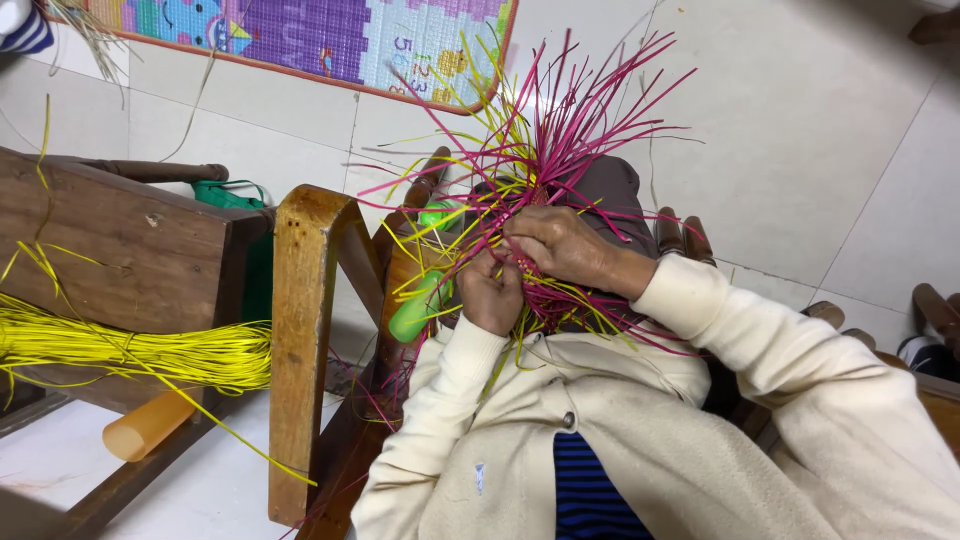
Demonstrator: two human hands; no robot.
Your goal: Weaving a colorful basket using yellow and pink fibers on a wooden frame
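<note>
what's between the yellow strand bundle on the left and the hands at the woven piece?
Head view: an upright wooden chair post stands between the yellow strand bundle and the left hand; a green object sits beside that hand.

A small white label [480, 477] with blue print is sewn on the cream cardigan [640, 440], near its lower front edge. No packages, signs or screens show.

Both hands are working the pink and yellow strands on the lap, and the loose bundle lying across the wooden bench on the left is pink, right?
Not quite. In the head view the loose bundle lying across the wooden bench is yellow, not pink. The rest holds: the left hand and right hand are both at the pink and yellow strands on the lap.
</note>
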